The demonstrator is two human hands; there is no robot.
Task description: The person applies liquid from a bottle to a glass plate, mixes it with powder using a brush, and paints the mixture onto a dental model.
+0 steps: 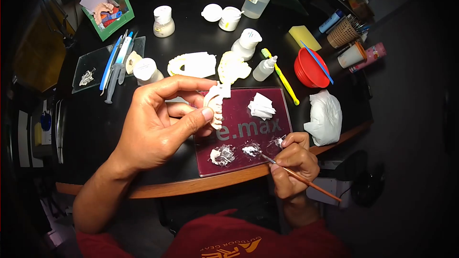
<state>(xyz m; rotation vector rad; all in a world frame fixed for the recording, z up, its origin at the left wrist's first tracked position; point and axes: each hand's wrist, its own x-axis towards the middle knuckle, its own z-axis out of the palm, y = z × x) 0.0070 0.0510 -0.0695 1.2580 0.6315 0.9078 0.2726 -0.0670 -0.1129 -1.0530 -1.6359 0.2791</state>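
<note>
My left hand (162, 119) pinches a pale dental cast (213, 107) between thumb and fingers, raised over the left edge of a maroon mixing slab (239, 162) marked "e.max". In my right hand (297, 162) is a thin brush (308, 182) with a brown wooden handle. Its tip touches the middle heap of white paste (250, 150) on the slab. Another white paste heap (222, 155) lies to its left, and a smaller smear (278, 141) sits near my right fingers. A folded white tissue (261, 106) rests on the slab's far part.
Behind the slab stand yellowish plaster models (234, 67), a small dropper bottle (264, 69), a yellow-green toothbrush (282, 79) and several white-lidded jars (163, 21). On the right are a red bowl (306, 74) and crumpled white tissue (326, 117); on the left, a glass plate (91, 69) with tools.
</note>
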